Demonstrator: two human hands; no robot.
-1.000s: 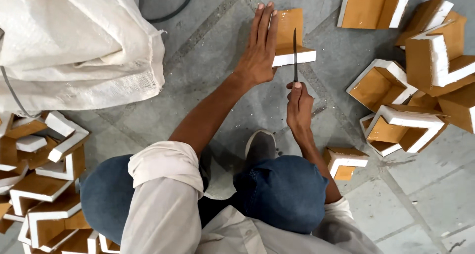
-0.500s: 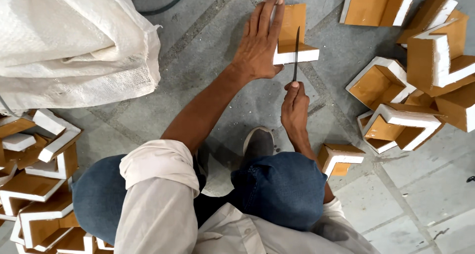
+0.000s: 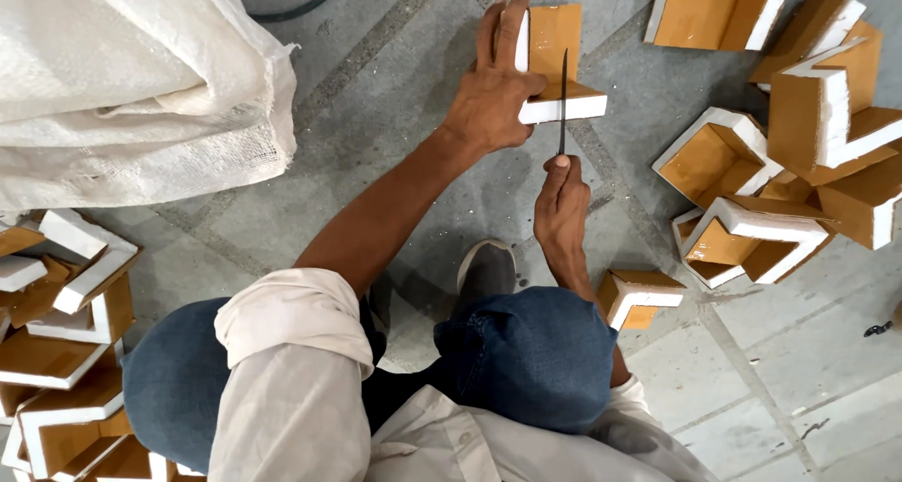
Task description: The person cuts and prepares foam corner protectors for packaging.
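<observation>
we are pressing the corner block point(image 3: 554, 69) to the floor point(image 3: 395, 125) with our left hand point(image 3: 493, 97), fingers flat, while our right hand point(image 3: 561, 205) is gripping the blade point(image 3: 563, 101) against it.

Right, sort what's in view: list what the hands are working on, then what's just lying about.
In hand:
- corner piece, brown with white edges, pressed down by the left hand
- thin dark blade, gripped by the right hand, set against that piece

Lying about:
- right-hand pile of corner pieces
- left-hand pile
- white woven sack
- single piece by the knee
</observation>
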